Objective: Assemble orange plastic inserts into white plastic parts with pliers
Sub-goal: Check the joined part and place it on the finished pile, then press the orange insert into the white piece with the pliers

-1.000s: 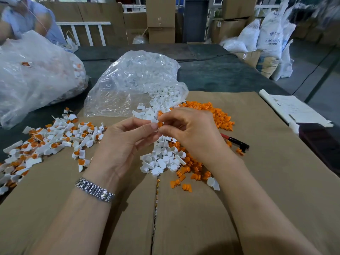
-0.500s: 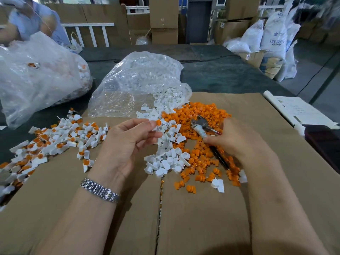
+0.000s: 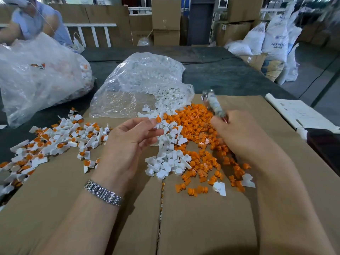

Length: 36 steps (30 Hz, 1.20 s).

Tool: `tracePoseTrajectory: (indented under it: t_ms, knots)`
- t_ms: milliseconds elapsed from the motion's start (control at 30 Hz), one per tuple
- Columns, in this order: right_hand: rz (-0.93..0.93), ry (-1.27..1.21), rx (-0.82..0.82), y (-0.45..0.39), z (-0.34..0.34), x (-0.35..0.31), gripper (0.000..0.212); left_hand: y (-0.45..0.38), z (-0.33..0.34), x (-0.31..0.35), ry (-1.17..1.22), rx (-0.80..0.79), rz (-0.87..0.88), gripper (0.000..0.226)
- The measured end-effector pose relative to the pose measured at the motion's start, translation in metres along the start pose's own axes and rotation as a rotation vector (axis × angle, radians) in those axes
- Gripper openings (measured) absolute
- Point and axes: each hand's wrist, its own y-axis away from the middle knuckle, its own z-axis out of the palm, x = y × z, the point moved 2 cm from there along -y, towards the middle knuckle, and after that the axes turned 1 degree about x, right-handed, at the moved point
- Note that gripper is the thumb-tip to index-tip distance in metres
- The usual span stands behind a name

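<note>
My right hand point(image 3: 237, 137) has just lifted the pliers point(image 3: 214, 104), fist closed on the handles, while my left hand point(image 3: 132, 138) pinches a white part point(image 3: 153, 120) with its orange insert point(image 3: 158, 119) started, ready for pressing.

Both forearms bare, no sleeves or gloves; left wrist w/ silver metal link bracelet point(image 3: 104, 193) at approx 7 o'clock of frame; right wrist w/ nothing worn.

Before you on the brown cardboard sheet point(image 3: 202, 227) lie loose white plastic parts point(image 3: 166, 163), small orange plastic inserts point(image 3: 200, 126) to their right, the clear plastic bag point(image 3: 141, 85) behind, finished white-and-orange pieces point(image 3: 55, 142) left.
</note>
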Motion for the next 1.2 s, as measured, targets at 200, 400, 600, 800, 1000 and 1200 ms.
tracePoseTrajectory:
  t_ms: [200,400,600,800,1000,1200]
  knots:
    - [0.028,-0.326,-0.487,0.027,0.007,-0.03,0.025,0.003,0.001,0.001,0.031,0.009,0.026,0.012]
    - [-0.057,-0.058,-0.51,0.031,0.023,-0.041,0.035,0.003,0.003,0.0,0.0,0.009,0.044,0.007]
    - [-0.118,-0.054,-0.512,0.034,0.027,-0.045,0.035,0.005,0.004,-0.002,-0.051,0.023,0.054,0.01]
    - [-0.166,-0.052,-0.474,0.035,0.036,-0.044,0.039,0.007,0.006,-0.001,-0.086,0.035,0.061,0.007]
    - [-0.186,0.001,-0.348,0.035,0.046,-0.047,0.05,0.003,0.002,0.0,-0.083,0.045,0.038,0.007]
    - [-0.181,-0.03,-0.37,0.035,0.046,-0.048,0.056,0.002,0.001,0.0,-0.062,0.011,0.015,0.018]
